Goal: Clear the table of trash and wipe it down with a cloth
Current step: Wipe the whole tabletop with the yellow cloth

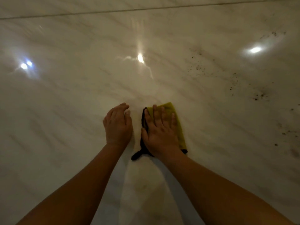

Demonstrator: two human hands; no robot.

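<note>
A folded yellow cloth (176, 118) with a black edge and a black loop lies flat on the glossy pale marble table (68, 101). My right hand (159, 129) presses on the cloth with straight, spread fingers and covers most of it. Just left of the cloth, my left hand (117, 123) rests on the bare table, its fingers together and slightly cupped, holding nothing. A narrow gap separates the two hands. Dark crumbs (258, 95) are scattered over the table's right side, well away from the cloth.
More dark specks (197, 67) lie further back on the right, and a few (274, 34) near the far right. A dark seam (97, 12) crosses the surface at the back. Bright light reflections dot the marble.
</note>
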